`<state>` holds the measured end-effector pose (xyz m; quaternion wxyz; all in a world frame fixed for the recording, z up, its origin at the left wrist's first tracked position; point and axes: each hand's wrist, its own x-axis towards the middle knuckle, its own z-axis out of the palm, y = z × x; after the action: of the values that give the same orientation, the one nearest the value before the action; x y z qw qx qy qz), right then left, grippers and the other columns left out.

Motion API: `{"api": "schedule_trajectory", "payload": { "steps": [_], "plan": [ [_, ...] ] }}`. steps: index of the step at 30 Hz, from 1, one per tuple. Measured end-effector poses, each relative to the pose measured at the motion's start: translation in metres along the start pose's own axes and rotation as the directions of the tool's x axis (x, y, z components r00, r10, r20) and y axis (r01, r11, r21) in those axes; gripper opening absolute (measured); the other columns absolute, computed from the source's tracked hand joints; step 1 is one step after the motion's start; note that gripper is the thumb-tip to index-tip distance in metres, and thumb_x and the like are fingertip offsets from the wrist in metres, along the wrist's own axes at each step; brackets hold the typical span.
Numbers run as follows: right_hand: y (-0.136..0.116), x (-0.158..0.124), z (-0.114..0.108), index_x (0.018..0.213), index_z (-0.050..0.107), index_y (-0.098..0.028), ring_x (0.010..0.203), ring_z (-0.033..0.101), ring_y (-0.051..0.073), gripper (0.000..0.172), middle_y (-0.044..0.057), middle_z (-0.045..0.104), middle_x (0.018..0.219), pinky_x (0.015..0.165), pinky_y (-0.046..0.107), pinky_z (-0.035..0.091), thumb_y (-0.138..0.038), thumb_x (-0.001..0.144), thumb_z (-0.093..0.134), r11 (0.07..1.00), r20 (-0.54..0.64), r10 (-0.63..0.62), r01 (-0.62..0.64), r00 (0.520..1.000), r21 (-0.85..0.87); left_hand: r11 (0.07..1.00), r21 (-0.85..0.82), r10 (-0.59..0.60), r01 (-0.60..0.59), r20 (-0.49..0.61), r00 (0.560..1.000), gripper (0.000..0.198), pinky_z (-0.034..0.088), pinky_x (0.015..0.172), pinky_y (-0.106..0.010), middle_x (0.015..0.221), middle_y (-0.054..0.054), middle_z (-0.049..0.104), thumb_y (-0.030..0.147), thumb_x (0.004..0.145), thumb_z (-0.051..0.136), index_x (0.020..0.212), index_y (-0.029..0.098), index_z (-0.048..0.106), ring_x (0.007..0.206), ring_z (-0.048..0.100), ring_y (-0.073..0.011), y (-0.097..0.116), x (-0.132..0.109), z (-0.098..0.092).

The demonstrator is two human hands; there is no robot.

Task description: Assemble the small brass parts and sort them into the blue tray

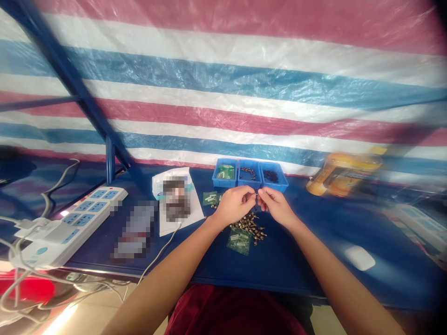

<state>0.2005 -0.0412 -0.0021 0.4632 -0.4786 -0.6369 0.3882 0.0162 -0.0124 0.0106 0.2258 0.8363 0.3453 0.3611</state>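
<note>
left hand (234,204) and right hand (275,207) are up together over a blue workbench (289,260), with the fingers (248,197) of both pinched closed on a tiny piece (256,196) between them. looks like a little brass fitting to me, but the fingertips cover most of it and it's pretty small in this view, so don't quote me on that.

right under the hands there's a loose pile of brass fittings (248,228), and a green-tinted zip bag (239,241) sits touching its front edge. a second small green bag (210,198) lies just past the left hand. behind the hands are three blue plastic bins (249,174) side by side: the left one has a green packet in it, the middle one has some small brass bits, and the right one has dark small parts.

over on the left of the bench there's a white power strip (84,216) with blue sockets and a bunch of white cables (31,253), plus two pixelated items (176,200) near a sheet of white paper (179,223). on the right there's a blurry yellow bottle (344,174) and a white computer mouse (359,257). a red, white and blue striped tarp (223,93) hangs behind it all.
</note>
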Motion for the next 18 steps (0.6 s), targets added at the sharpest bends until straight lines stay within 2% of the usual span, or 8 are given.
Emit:
{"api": "schedule_trajectory", "payload": {
  "steps": [18],
  "plan": [
    [0.0015,0.0005,0.0013,0.080,0.058,-0.019,0.054,0.050,0.011,0.041,-0.002,0.055,0.065,0.055,0.026,0.042,-0.059,0.090,0.056,1.000,0.038,0.017,-0.017,0.999,0.007,0.999,0.051,-0.011,0.012,-0.024,1.000,0.016,0.043,0.064,-0.024,0.077,0.001,0.067,0.024,0.088,0.052,0.097,0.023,0.065,0.066,0.058,-0.0140,-0.0027,-0.0007,0.0034]
  ]
}}
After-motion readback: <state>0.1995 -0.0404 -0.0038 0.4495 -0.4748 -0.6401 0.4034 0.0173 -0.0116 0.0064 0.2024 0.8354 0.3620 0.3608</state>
